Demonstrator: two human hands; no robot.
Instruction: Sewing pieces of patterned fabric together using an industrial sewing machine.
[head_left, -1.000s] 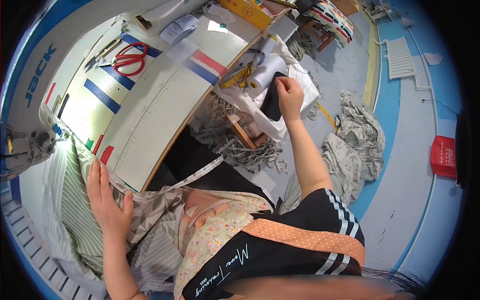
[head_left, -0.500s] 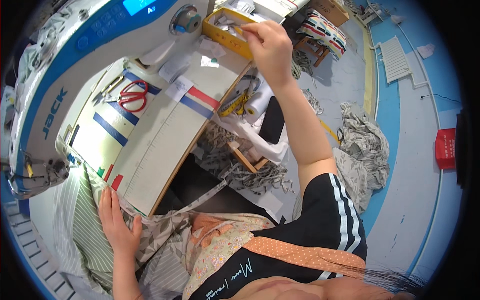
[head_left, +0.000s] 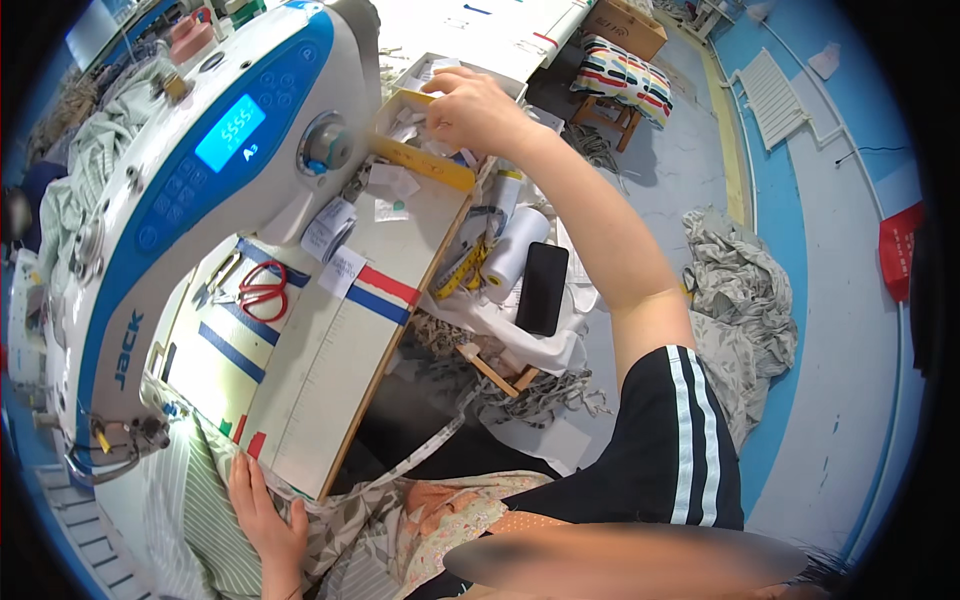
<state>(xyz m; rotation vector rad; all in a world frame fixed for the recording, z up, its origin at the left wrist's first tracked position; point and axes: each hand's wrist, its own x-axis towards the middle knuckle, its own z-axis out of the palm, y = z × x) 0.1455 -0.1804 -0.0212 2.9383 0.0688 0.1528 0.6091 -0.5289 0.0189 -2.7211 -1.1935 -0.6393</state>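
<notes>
Reaching over the yellow box [head_left: 425, 164], top middle, my right hand [head_left: 472, 112] is curled; I can't tell its grip. My left hand [head_left: 268, 522] lies flat on cloth [head_left: 213, 500], lower left, thumb apart.

Sewing workshop. Before you, a white-and-blue sewing machine [head_left: 195, 195] with a lit display; a ruler scale runs along its table [head_left: 340, 385]. Pale striped cloth [head_left: 205, 505] lies at the needle end. Near you: red-handled scissors [head_left: 264, 291], yellow tape measure [head_left: 464, 270], a white thread cone [head_left: 515, 252], an open yellow box [head_left: 428, 166] of small slips. To your right, grey-patterned cloth [head_left: 745, 310] heaped on the floor [head_left: 655, 185]; fabric strips [head_left: 540, 397] tangled below the table. More cloth [head_left: 100, 145] piled beyond the machine.
</notes>
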